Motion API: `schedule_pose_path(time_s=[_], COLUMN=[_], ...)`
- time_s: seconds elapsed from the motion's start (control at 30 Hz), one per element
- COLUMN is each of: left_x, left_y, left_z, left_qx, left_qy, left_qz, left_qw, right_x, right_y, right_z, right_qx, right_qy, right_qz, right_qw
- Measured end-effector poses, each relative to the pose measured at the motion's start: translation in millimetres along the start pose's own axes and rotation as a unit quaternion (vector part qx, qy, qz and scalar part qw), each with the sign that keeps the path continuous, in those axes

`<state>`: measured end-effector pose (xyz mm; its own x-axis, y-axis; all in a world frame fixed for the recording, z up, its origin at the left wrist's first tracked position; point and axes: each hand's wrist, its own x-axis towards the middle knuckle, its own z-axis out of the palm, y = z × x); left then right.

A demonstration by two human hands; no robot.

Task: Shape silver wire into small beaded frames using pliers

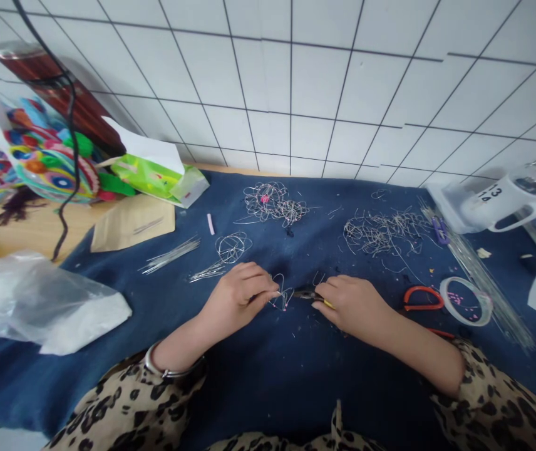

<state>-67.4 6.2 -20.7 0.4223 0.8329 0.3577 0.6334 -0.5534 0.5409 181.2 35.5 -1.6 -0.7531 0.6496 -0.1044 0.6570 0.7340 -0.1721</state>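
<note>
My left hand (245, 293) pinches a small bent-wire piece (285, 295) with tiny pink beads on it. Closed around the yellow handle of a pair of pliers (308, 294) is my right hand (345, 302). The dark jaws of the pliers point left and reach close to the wire piece; whether they grip it I cannot tell. Just beyond my left hand lie a round wire shape (233, 247) and a small bundle of short wires (208, 271). Two short wire ends (319, 277) stick up near my right fingers.
Wire shapes (272, 203) and tangled wire (385, 232) lie toward the wall. To the right are red-handled scissors (422, 298), a round dish of pink beads (466, 300), long straight wires (493, 282) and a white mug (507, 199). A plastic bag (47, 304) sits left.
</note>
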Motion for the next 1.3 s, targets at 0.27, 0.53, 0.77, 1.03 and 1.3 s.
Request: schedule_pose_path(time_s=[0.27, 0.53, 0.77, 1.03, 1.3], left_x=[0.7, 1.6, 1.3, 0.0, -1.7], left_y=[1.5, 3.4, 3.1, 5.2, 7.3], left_z=[-4.4, -5.1, -3.5, -4.4, -3.7], left_qx=[-0.034, -0.046, -0.019, 0.001, 0.008], left_qy=[0.027, 0.023, 0.009, 0.004, -0.001], left_qz=[-0.02, -0.045, -0.047, -0.049, -0.053], left_qw=[0.999, 0.998, 0.999, 0.999, 0.999], right_x=[-5.1, -3.2, 1.7, -7.3, -41.3], right_y=[11.1, 7.5, 16.9, 15.4, 4.4], right_z=[-9.4, -16.5, -31.8, -44.8, -33.5], right_qx=[-0.023, -0.003, -0.003, -0.089, 0.029], right_qy=[-0.034, -0.06, -0.147, -0.097, -0.073], right_qz=[0.032, 0.035, 0.056, 0.117, 0.15], right_qw=[0.999, 0.998, 0.988, 0.984, 0.986])
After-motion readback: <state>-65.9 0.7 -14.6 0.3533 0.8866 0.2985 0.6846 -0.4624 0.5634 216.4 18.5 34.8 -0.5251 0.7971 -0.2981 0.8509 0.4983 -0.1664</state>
